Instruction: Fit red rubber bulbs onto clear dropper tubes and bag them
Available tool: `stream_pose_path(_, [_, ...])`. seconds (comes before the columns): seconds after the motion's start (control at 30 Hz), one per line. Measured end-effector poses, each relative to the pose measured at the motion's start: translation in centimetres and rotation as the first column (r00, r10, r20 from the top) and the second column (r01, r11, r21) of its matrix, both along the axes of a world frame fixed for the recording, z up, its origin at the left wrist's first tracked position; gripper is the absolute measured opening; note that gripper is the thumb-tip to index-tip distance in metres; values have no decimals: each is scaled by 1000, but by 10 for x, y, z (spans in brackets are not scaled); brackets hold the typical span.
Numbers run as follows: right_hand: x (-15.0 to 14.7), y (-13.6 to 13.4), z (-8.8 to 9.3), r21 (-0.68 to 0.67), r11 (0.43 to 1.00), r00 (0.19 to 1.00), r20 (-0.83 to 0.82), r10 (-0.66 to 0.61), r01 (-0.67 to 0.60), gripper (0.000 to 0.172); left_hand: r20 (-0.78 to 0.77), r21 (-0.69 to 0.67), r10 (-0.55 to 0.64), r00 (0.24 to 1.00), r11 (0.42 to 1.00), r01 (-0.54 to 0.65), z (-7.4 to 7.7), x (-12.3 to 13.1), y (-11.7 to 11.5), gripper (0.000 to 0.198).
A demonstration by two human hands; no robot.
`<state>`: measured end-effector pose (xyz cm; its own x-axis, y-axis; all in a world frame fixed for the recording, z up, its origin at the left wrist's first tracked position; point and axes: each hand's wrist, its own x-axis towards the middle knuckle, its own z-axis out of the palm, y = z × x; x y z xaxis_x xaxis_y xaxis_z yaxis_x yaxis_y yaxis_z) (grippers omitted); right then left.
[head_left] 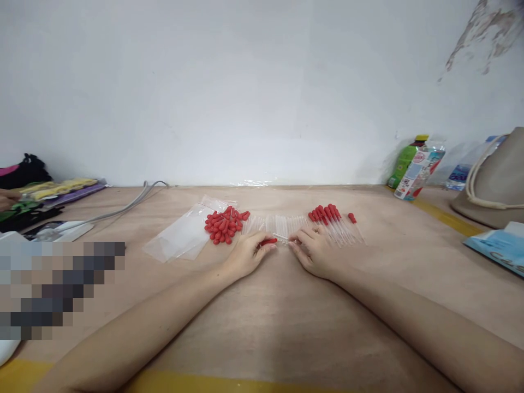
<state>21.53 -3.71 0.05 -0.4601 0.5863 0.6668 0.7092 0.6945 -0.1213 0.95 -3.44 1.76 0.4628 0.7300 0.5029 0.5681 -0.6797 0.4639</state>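
**Red bulb and clear tube between two hands**

A red bulb (269, 240) is resting nearer the worktop's (229, 338) back edge, clamped in the grip of the left hand (249, 253). The right hand (316, 252) is apparently pinching a clear tube (281, 238); whether they are touching is unclear. Loose tubes (282, 222) are lying behind, piled bulbs (224, 225) toward the left edge, bulb-capped tubes (327, 213) toward the right. Crooked pressing could be cracking the tube; a brushing wrist could be scattering the others.

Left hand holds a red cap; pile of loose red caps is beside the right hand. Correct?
No: the head view shows the pile of loose red caps beside the left hand, not the right hand. The left does hold a red cap.
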Motion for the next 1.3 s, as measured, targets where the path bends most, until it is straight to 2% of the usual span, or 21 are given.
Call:
stream_pose_path(0.2, [-1,-3,3,6,1000,997,-78,4,-4,15,22,-4,42,999,999,-41,-1,-1,0,16])
stream_pose_path(0.5, [-2,-3,1,17,998,997,-36,68,-67,15,27,2,38,999,999,-38,-2,0,0,19])
stream_pose_path(0.93, [-1,-4,5,12,997,997,-30,71,-70,16,35,-20,25,999,999,-25,-3,0,-1,22])
stream_pose_path(1.1, [-1,-4,5,-13,997,997,-29,73,-73,15,78,-82,9,997,997,-2,-5,0,-1,24])
stream_pose_path(1.3, [-1,-1,0,21,996,995,-57,88,-87,15,169,-217,-13,986,975,50,-11,1,3,26])
